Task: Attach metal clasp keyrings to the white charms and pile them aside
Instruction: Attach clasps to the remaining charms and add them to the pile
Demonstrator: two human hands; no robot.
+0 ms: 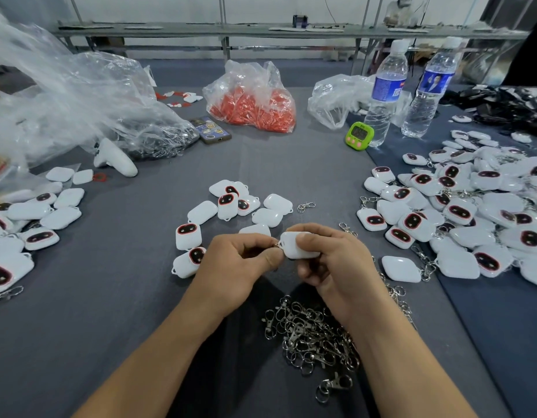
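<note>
Work position: centre of the grey table cloth, just above its surface.

In the right hand: one white charm, gripped with the thumb across the top face and the other fingers curled beneath. Plain side up, loop corner turned left toward the other hand.

In the left hand: a narrow pinch, thumb and forefinger tips pressed on a small metal ring. Located right at the loop corner of the charm and touching it. Threaded through the loop or not: cannot tell, too small and partly covered by the fingertips. Remainder of the clasp hidden inside the hand.

Directly below the hands, between the forearms and partly under the right wrist: the tangled heap of metal clasp keyrings, lying on the cloth.

Just beyond the hands: loose unfitted charms, some with the dark red-rimmed face up, some plain side up.

To the right of the right hand, well apart from it: the finished pile, with clasps showing among the charms.

At the far left edge: a further group of charms.

At the rear: bag of red parts, green timer, two water bottles, phone.
</note>
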